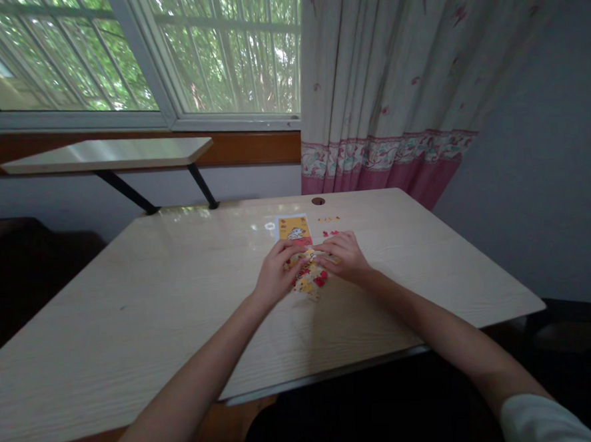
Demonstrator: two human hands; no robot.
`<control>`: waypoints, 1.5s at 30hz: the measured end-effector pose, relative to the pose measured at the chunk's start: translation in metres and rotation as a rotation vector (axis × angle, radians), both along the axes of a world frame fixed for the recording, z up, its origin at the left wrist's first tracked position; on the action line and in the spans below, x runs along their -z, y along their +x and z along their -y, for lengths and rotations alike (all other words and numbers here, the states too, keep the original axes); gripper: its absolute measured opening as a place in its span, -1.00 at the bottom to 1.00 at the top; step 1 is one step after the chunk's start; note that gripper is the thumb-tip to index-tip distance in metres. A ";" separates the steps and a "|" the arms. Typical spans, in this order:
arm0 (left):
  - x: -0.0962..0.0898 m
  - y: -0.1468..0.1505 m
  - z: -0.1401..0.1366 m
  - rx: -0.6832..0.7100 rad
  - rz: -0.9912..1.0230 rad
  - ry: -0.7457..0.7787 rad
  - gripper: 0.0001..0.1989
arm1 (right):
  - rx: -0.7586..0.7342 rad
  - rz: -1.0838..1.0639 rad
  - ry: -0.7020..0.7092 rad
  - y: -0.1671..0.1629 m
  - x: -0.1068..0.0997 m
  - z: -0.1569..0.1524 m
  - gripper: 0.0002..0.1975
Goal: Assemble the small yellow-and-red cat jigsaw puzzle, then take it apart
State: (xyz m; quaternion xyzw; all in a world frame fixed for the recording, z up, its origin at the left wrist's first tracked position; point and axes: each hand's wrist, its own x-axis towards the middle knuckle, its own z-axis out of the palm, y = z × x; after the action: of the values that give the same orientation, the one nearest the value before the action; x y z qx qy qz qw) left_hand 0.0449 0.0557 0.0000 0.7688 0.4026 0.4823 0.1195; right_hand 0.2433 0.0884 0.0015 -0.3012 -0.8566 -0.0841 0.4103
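My left hand (277, 269) and my right hand (346, 256) meet over a small loose pile of jigsaw puzzle pieces (307, 285) in yellow, red and white. Between the fingertips of both hands is a pale yellow puzzle piece (311, 253); both hands have their thumbs and fingers bent around it. Its outline is too small to make out. Just beyond my left hand lies a picture card (293, 229) with a white animal on yellow and red. My fingers hide part of the pile and the card's lower edge.
Beyond my right hand, a short row of yellowish pieces (329, 219) and some red pieces (330, 233) lie on the pale wooden table (181, 308). A raised shelf (116, 152) stands at the back left. A round cable hole (318, 201) sits near the back edge, before the curtain (369, 110).
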 end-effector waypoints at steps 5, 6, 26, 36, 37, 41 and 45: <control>0.000 -0.003 -0.001 0.000 -0.062 -0.008 -0.76 | -0.021 -0.003 -0.007 0.014 -0.009 -0.007 -0.78; 0.000 -0.006 -0.002 -0.002 -0.079 -0.018 -0.75 | -0.015 -0.022 -0.013 0.020 -0.013 -0.010 -0.77; 0.006 -0.039 -0.021 -0.082 -0.408 -0.214 -0.82 | -0.046 -0.063 -0.195 0.071 -0.031 -0.037 -0.79; 0.009 -0.040 -0.025 -0.023 -0.461 -0.269 -0.77 | -0.035 0.026 -0.574 0.121 0.003 -0.028 -0.77; 0.009 -0.039 -0.025 -0.011 -0.467 -0.267 -0.77 | -0.042 0.044 -0.595 0.123 0.006 -0.027 -0.78; 0.006 -0.036 -0.022 0.008 -0.507 -0.256 -0.75 | -0.085 0.147 -0.607 0.127 0.011 -0.028 -0.78; 0.006 -0.036 -0.020 0.007 -0.566 -0.226 -0.73 | -0.078 0.208 -0.584 0.129 0.011 -0.030 -0.79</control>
State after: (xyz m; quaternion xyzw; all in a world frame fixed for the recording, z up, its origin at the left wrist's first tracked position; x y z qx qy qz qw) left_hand 0.0092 0.0758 -0.0059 0.8558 0.4685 0.2005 0.0890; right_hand 0.3721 0.1184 -0.0099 -0.3631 -0.8929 0.1508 0.2196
